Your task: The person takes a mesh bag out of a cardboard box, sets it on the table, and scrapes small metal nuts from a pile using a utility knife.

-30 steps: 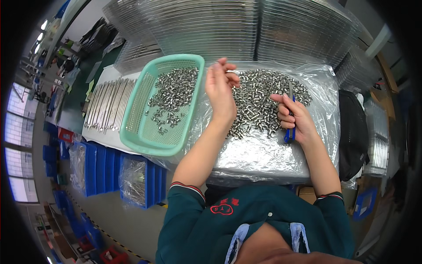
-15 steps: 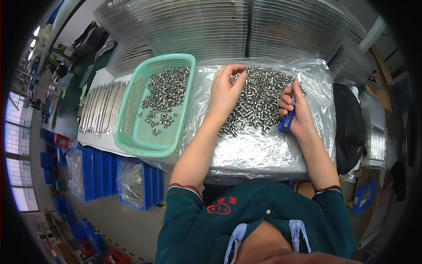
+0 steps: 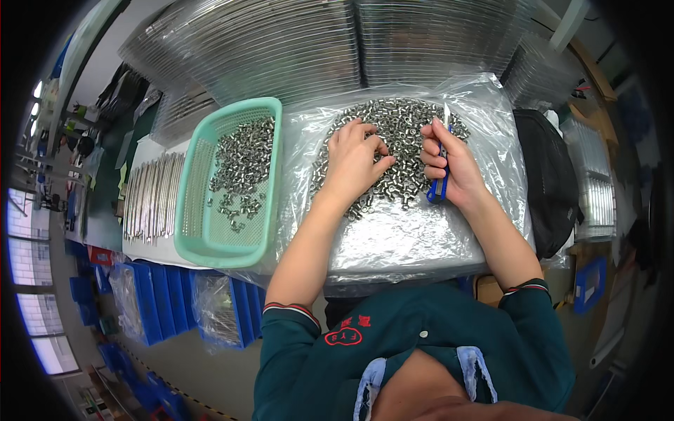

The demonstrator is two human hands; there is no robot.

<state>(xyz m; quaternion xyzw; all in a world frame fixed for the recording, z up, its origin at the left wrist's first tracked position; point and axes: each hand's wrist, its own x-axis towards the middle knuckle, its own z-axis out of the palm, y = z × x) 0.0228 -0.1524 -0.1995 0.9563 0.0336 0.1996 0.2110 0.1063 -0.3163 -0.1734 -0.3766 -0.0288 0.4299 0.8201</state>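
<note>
A mound of small, shiny metal sleeve-like parts (image 3: pixel 404 126) lies on clear plastic sheeting in front of me. My left hand (image 3: pixel 352 163) rests over the left side of this mound, its fingers bent and apart, with nothing visible in its grasp. On the right side, my right hand (image 3: pixel 455 167) is closed around a blue utility knife (image 3: pixel 437 188). The knife's blade is out and points away from me, above the mound's right edge. More of the same parts sit inside a mint-green perforated plastic basket (image 3: pixel 184 207) to the left.
Left of the basket lies a row of thin metal rods (image 3: pixel 149 200). Tall stacks of clear plastic trays (image 3: pixel 302 52) stand along the back. A black bag (image 3: pixel 551 182) is at the right of the sheeting. Blue bins (image 3: pixel 158 302) stand lower left, below table level.
My left hand has come nearer and its fingers now lie over the mound's left part. The right hand keeps hold of the knife. The whole view has shifted slightly.
</note>
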